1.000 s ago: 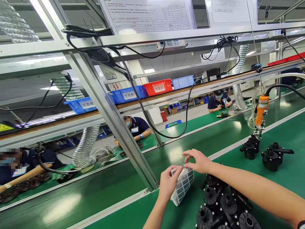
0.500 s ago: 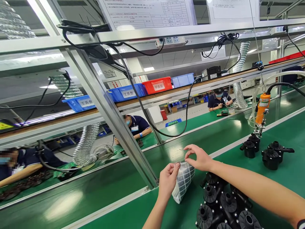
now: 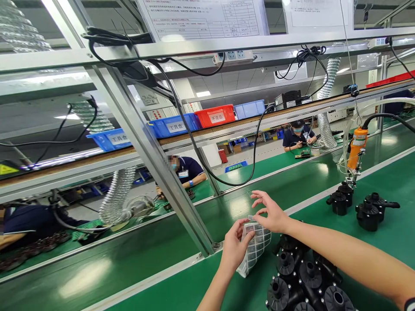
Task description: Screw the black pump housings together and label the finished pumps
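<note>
My left hand (image 3: 236, 246) is closed on a curved sheet of small labels (image 3: 255, 249), its thumb lying across the sheet's upper part. White lines divide the sheet into greyish, translucent rectangles. Just above its top edge is my right hand (image 3: 270, 211), with thumb and fingers apart. A small translucent piece (image 3: 251, 217) touches or lies right by the right thumb tip; whether it is stuck there cannot be made out. Below my right forearm stands a cluster of black pump housings (image 3: 310, 274), round-topped with short pipe stubs, partly hidden by the arm.
More black pumps (image 3: 369, 214) stand on the green bench (image 3: 389, 255) to the right. An orange tool (image 3: 357, 147) hangs above the bench. A metal post (image 3: 152, 160) rises on the left. Blue bins (image 3: 175, 126) and a red bin (image 3: 215, 115) line the shelf. Co-workers sit across.
My right hand has opened from a pinch, fingers spreading above the sheet. My left hand has shifted slightly right with the sheet, its thumb now flatter across it.
</note>
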Demonstrator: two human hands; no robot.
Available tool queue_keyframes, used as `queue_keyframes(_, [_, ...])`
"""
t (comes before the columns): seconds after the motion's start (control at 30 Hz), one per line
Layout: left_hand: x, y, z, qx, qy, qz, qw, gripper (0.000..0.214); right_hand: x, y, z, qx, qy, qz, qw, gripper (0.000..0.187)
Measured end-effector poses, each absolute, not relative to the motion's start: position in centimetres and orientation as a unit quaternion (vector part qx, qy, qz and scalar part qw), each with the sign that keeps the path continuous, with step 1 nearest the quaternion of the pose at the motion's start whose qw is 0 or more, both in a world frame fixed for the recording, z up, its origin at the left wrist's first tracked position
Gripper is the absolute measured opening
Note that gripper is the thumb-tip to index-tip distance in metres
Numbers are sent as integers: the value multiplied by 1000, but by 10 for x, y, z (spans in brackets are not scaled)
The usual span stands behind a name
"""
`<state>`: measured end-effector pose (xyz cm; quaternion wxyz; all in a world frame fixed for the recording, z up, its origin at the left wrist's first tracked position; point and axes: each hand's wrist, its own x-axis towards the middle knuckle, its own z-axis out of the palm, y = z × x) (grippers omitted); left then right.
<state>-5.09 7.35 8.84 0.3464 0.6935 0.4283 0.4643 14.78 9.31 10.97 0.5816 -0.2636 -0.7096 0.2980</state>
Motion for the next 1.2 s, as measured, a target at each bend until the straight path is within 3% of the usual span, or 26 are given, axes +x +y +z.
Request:
queue_keyframes(0.13, [-54,75,88,694,439,466,330,40,151,95,112,-284,-692,271,606,65])
queue_keyframes(0.23, [-55,76,89,695,447,467,316,44,152,94,114,-293,-699,260,598,63])
queue_keyframes(0.7, [-55,71,96,704,442,491,261,50,155,99,95,-319,-784,306,435,85])
queue_keyframes(1.2, [-58,78,81,692,420,538,235,44,155,99,96,-336,-774,305,442,84])
